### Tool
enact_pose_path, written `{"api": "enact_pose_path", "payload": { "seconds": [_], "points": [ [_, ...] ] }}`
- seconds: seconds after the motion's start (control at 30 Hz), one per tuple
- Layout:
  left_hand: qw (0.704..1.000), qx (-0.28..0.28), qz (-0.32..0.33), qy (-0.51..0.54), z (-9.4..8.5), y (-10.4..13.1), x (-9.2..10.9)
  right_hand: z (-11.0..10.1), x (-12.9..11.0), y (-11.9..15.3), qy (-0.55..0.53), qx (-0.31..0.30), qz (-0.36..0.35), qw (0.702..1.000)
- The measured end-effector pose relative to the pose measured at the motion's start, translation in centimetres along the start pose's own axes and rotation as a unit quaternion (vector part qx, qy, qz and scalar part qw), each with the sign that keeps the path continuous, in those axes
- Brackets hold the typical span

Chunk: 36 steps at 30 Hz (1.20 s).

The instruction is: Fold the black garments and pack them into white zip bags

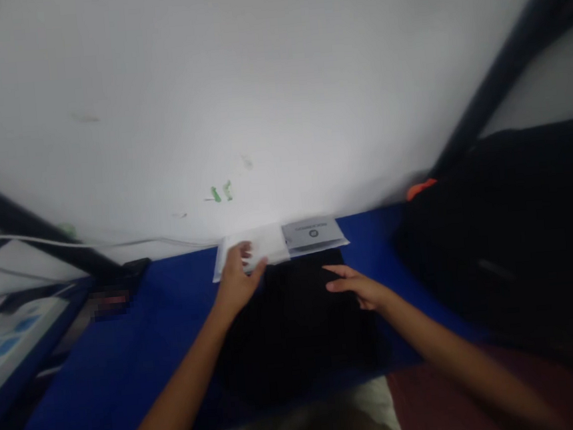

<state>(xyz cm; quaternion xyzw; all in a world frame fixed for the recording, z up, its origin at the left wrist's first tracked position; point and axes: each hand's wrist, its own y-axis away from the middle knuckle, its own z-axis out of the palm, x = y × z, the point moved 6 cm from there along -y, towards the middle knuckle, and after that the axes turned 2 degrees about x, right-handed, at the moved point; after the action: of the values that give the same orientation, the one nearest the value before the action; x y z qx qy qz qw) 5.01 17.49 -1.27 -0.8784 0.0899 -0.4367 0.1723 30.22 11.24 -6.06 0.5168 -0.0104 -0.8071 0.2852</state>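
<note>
Black folded cloth (306,327), perhaps a garment, lies on the blue table cover in front of me. My left hand (236,276) is over its far left corner, fingers curved above a white plastic packet (269,246) and thumb apart from them. Nothing shows in that hand's grip. Above the cloth's right side is my right hand (360,287), index finger and thumb stretched out with a gap between them. Whether its fingertips touch the cloth is hard to tell. Right of the white packet, a grey printed packet (313,234) in clear plastic lies against the wall.
The blue table cover (142,348) runs along a white wall (277,109). A large dark bulky thing (519,235) stands at the right, with an orange piece (421,190) beside it. At the left are a pale tray with blue parts (14,342) and a white cable (103,244).
</note>
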Motion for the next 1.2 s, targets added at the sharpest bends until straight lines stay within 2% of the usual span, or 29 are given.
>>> {"api": "enact_pose_path", "payload": {
  "seconds": [0.07, 0.13, 0.2, 0.23, 0.27, 0.33, 0.43, 0.5, 0.57, 0.67, 0.73, 0.8, 0.87, 0.97, 1.03, 1.1, 1.17, 1.2],
  "points": [
    [0.979, -0.136, -0.055, 0.141, 2.4, 2.3, 2.1, 0.4, 0.1, 0.0, 0.001, -0.026, 0.016, 1.0],
    [0.928, -0.259, -0.119, 0.241, 4.3, 4.4, 3.6, 0.8, 0.0, 0.0, -0.002, -0.044, 0.025, 0.999],
    [0.882, -0.317, -0.169, 0.304, 5.2, 5.7, 4.1, 0.8, -0.2, -0.1, -0.012, -0.035, 0.016, 0.999],
    [0.871, -0.321, -0.189, 0.321, 5.3, 6.0, 3.9, 0.6, -0.4, 0.0, -0.02, -0.023, 0.006, 1.0],
    [0.869, -0.312, -0.204, 0.324, 5.2, 6.1, 3.4, 0.3, -0.5, 0.1, -0.03, -0.009, -0.004, 0.999],
    [0.894, -0.28, -0.203, 0.284, 4.9, 5.8, 2.2, -0.6, -0.5, 0.4, -0.053, 0.022, -0.017, 0.998],
    [0.962, -0.212, -0.097, 0.14, 3.9, 5.3, 1.8, -1.7, 0.2, 1.1, -0.065, 0.059, -0.01, 0.996],
    [0.985, -0.165, -0.009, 0.049, 3.6, 5.5, 3.0, -1.9, 0.8, 1.6, -0.045, 0.076, 0.0, 0.996],
    [0.988, -0.144, 0.056, 0.006, 4.0, 6.2, 5.0, -1.4, 1.1, 1.9, -0.013, 0.086, 0.003, 0.996],
    [0.977, -0.168, 0.129, -0.015, 5.7, 7.5, 8.4, -0.3, 0.9, 2.1, 0.036, 0.099, -0.02, 0.994],
    [0.971, -0.183, 0.152, -0.033, 6.8, 8.1, 10.0, 0.2, 0.4, 2.2, 0.064, 0.113, -0.045, 0.99],
    [0.969, -0.199, 0.145, -0.039, 7.6, 8.3, 10.5, 0.5, 0.1, 2.4, 0.091, 0.126, -0.06, 0.986],
    [0.97, -0.214, 0.113, -0.018, 7.9, 8.2, 10.2, 0.7, 0.0, 2.5, 0.108, 0.129, -0.056, 0.984],
    [0.975, -0.211, 0.059, 0.049, 7.0, 7.5, 9.2, 0.7, 0.2, 2.7, 0.128, 0.134, -0.051, 0.981],
    [0.978, -0.184, 0.029, 0.094, 5.5, 6.7, 8.1, 0.6, 0.3, 2.8, 0.161, 0.137, -0.06, 0.976],
    [0.982, -0.14, -0.009, 0.13, 3.1, 5.9, 6.5, 0.6, 0.2, 2.8, 0.203, 0.128, -0.083, 0.967],
    [0.976, -0.089, -0.069, 0.186, 0.4, 5.4, 4.0, 0.7, 0.0, 2.8, 0.229, 0.11, -0.112, 0.961],
    [0.963, -0.085, -0.114, 0.227, -0.8, 5.4, 2.6, 0.6, -0.1, 2.8, 0.23, 0.104, -0.124, 0.96]
  ]
}}
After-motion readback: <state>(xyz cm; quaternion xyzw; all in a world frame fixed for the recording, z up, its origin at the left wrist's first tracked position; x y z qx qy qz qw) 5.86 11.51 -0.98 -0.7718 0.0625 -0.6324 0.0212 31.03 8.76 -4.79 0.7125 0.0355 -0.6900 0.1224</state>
